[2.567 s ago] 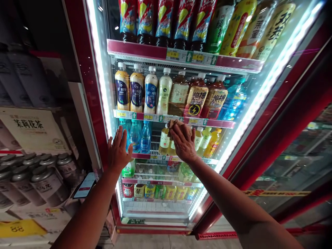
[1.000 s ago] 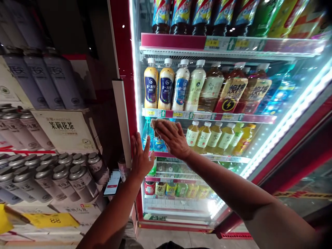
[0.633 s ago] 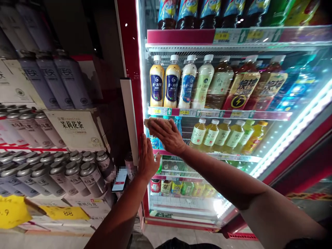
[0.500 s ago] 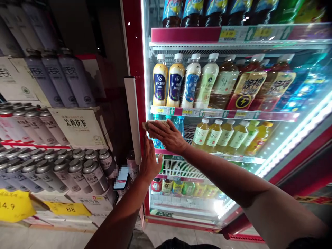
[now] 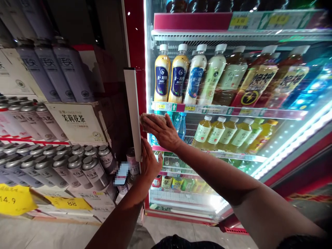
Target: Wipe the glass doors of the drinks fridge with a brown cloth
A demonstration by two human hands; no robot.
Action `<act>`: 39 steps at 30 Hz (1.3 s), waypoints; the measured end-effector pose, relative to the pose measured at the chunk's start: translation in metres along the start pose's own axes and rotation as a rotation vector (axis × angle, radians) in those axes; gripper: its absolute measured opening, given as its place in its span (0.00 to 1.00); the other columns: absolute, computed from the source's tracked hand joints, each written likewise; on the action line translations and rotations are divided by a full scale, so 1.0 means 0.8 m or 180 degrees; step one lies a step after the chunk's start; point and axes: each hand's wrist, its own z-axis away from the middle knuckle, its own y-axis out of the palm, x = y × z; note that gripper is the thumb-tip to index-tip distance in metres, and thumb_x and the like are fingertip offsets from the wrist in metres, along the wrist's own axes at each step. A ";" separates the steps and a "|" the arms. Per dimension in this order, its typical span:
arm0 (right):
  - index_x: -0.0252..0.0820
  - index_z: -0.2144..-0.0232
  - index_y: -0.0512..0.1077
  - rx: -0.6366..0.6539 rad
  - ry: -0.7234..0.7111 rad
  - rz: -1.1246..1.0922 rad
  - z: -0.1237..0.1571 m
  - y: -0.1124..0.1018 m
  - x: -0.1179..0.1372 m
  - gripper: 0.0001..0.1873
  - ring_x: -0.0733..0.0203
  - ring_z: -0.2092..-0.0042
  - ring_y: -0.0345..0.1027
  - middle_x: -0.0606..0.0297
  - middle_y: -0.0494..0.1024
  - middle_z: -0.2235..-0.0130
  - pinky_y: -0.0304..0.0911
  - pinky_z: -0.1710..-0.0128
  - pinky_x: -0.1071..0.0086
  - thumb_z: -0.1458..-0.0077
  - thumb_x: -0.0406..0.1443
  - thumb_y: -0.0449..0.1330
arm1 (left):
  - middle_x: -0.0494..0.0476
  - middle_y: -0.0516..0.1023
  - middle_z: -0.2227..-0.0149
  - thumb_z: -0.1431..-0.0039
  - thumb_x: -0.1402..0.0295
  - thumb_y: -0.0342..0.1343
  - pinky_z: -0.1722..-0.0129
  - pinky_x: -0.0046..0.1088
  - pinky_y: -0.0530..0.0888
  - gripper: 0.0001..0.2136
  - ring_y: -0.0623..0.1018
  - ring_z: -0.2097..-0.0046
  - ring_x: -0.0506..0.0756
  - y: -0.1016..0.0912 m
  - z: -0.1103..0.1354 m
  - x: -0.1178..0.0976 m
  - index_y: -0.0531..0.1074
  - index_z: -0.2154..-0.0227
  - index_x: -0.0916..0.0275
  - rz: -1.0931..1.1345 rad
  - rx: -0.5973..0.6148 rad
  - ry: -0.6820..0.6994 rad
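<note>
At a brightly lit drinks cooler in a shop, I hold a brown cloth in my right hand, flat beneath nearly straight fingers, at the left side of the glass door, its far end just beside the tall pale handle. My left hand is open below it, fingers stretched upward and thumb apart, close to the red frame and the handle's lower end; whether the fingertips touch the handle I cannot tell. Behind the glass, blue bottles stand partly hidden by my right hand, while pale-labeled tea bottles line the same shelf farther right. On the shelf above, milk tea bottles with white caps stand in a row beside darker drinks. To the left of the cooler, silver-topped cans crowd together in front of a cream box, with purple bottles standing above. Yellow price signs reading 14.9 and 88 hang below the cans, over the gray floor.
</note>
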 end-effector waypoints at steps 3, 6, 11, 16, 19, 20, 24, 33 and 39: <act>0.49 0.29 0.55 0.0034 -0.0129 -0.0017 0.014 0.007 0.008 0.33 0.60 0.25 0.42 0.71 0.60 0.28 0.17 0.25 0.50 0.33 0.31 0.53 | 0.71 0.27 0.25 0.41 0.73 0.56 0.26 0.52 0.47 0.51 0.37 0.25 0.66 0.004 0.001 0.003 0.22 0.27 0.65 0.0091 -0.0035 0.0038; 0.47 0.29 0.56 0.0286 -0.0543 -0.0131 0.028 0.006 0.009 0.33 0.62 0.25 0.42 0.71 0.60 0.28 0.23 0.24 0.54 0.34 0.33 0.54 | 0.70 0.29 0.24 0.41 0.73 0.55 0.26 0.50 0.45 0.50 0.37 0.24 0.65 0.006 0.001 0.007 0.24 0.27 0.66 0.0239 -0.0063 0.0031; 0.52 0.28 0.53 0.0074 -0.0056 0.0149 0.032 -0.006 -0.003 0.33 0.62 0.24 0.39 0.74 0.58 0.27 0.16 0.25 0.50 0.32 0.31 0.53 | 0.67 0.25 0.24 0.42 0.75 0.55 0.25 0.48 0.43 0.50 0.36 0.24 0.64 0.008 0.000 0.006 0.23 0.27 0.64 0.0156 -0.0153 0.0086; 0.48 0.30 0.57 0.0188 -0.0381 0.0199 0.063 -0.016 -0.006 0.30 0.66 0.24 0.31 0.76 0.58 0.27 0.19 0.24 0.56 0.31 0.33 0.52 | 0.65 0.24 0.24 0.39 0.74 0.53 0.26 0.50 0.43 0.48 0.34 0.24 0.64 0.009 -0.003 0.004 0.24 0.27 0.62 0.0102 -0.0193 0.0247; 0.50 0.29 0.54 0.0286 -0.0354 0.0210 0.086 -0.027 -0.018 0.31 0.68 0.24 0.27 0.78 0.56 0.27 0.15 0.25 0.53 0.31 0.32 0.51 | 0.63 0.24 0.24 0.38 0.74 0.53 0.26 0.53 0.44 0.47 0.33 0.24 0.65 0.010 -0.006 -0.002 0.27 0.26 0.60 -0.0039 -0.0134 0.0302; 0.51 0.28 0.52 0.0291 -0.0212 0.0224 0.093 -0.031 -0.023 0.32 0.67 0.24 0.26 0.78 0.56 0.27 0.14 0.25 0.50 0.31 0.31 0.51 | 0.63 0.24 0.24 0.39 0.74 0.54 0.26 0.54 0.44 0.47 0.33 0.24 0.65 0.011 -0.006 -0.005 0.27 0.26 0.60 -0.0100 -0.0117 0.0298; 0.52 0.27 0.49 0.0379 0.0165 0.0216 0.126 -0.041 -0.037 0.37 0.64 0.23 0.25 0.76 0.56 0.27 0.15 0.25 0.47 0.34 0.28 0.52 | 0.62 0.25 0.24 0.39 0.74 0.54 0.26 0.56 0.45 0.47 0.33 0.24 0.66 0.020 -0.006 -0.018 0.27 0.26 0.58 -0.0218 -0.0066 0.0349; 0.51 0.30 0.58 0.0188 0.0174 0.0468 0.168 -0.070 -0.068 0.32 0.64 0.23 0.24 0.77 0.61 0.29 0.12 0.26 0.47 0.33 0.29 0.52 | 0.59 0.22 0.24 0.38 0.73 0.54 0.28 0.61 0.42 0.46 0.30 0.25 0.68 0.050 0.003 -0.056 0.29 0.26 0.55 -0.0259 0.0004 0.0298; 0.53 0.32 0.61 0.0385 -0.0193 0.0370 0.199 -0.082 -0.089 0.28 0.67 0.24 0.31 0.79 0.63 0.30 0.15 0.25 0.53 0.32 0.34 0.53 | 0.59 0.26 0.24 0.39 0.74 0.54 0.28 0.61 0.40 0.46 0.30 0.25 0.67 0.070 0.012 -0.081 0.31 0.26 0.55 -0.0281 0.0318 0.0380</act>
